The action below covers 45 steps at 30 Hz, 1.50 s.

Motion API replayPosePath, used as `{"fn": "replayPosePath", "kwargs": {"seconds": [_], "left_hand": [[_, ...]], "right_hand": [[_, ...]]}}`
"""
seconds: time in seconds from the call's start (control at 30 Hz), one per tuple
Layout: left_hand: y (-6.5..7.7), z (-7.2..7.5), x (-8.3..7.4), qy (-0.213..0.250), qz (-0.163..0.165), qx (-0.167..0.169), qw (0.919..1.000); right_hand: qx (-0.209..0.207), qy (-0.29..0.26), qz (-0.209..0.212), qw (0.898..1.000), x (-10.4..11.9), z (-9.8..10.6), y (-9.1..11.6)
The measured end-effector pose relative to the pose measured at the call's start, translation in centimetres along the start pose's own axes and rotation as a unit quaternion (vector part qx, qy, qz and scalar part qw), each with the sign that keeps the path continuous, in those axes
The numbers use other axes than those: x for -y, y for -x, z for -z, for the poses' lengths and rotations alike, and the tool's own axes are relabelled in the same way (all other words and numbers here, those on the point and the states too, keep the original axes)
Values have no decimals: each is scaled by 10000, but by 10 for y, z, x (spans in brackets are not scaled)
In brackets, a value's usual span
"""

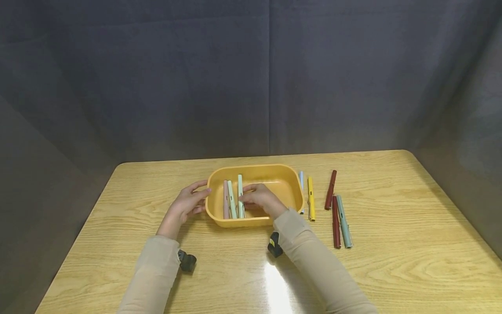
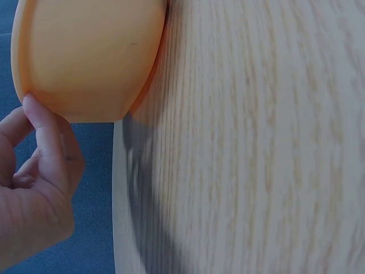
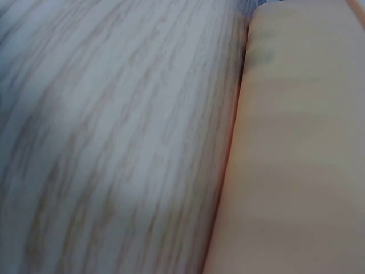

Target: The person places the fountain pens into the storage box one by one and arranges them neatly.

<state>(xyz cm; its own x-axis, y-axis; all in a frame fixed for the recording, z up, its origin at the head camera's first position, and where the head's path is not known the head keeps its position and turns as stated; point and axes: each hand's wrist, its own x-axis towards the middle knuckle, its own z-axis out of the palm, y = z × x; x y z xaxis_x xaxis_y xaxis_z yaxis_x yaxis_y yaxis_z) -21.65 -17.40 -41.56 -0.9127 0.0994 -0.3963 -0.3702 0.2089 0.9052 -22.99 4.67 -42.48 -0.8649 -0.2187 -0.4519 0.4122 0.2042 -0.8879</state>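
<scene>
A yellow plastic tray (image 1: 251,223) stands on the wooden table. My left hand (image 1: 189,203) grips its left end; in the left wrist view the fingertips of that hand (image 2: 43,165) meet the rim of the tray (image 2: 91,68). Reaching in over the near side, my right hand (image 1: 259,197) pinches a pale mint pen (image 1: 240,187) lying lengthwise inside. Left of it in the tray lie a light green pen (image 1: 232,200) and a pink pen (image 1: 225,200). The right wrist view has only the tray's outer wall (image 3: 291,148) and tabletop, with the hand out of sight.
Right of the tray lie a light blue pen (image 1: 301,178), partly hidden by the rim, and a yellow pen (image 1: 311,198). Farther right are two dark red pens, one upper (image 1: 330,189) and one lower (image 1: 336,222), beside a teal pen (image 1: 344,221). A dark curtain (image 1: 251,87) hangs behind the table.
</scene>
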Motion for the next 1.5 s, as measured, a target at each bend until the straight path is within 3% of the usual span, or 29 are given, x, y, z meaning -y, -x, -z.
{"fn": "replayPosePath", "kwargs": {"seconds": [0.57,1.03,1.23,1.5], "left_hand": [[0,1,-1,-39,-20,14,10000],[0,2,0,11,-30,12,10000],[0,1,1,28,-45,19,10000],[2,0,0,-12,-79,56,10000]], "right_hand": [[-23,608,269,9978,0,-1,1],[-58,777,476,9958,-2,-2,0],[-304,1016,670,9921,-4,-1,-2],[-257,295,667,9970,-3,0,-2]]}}
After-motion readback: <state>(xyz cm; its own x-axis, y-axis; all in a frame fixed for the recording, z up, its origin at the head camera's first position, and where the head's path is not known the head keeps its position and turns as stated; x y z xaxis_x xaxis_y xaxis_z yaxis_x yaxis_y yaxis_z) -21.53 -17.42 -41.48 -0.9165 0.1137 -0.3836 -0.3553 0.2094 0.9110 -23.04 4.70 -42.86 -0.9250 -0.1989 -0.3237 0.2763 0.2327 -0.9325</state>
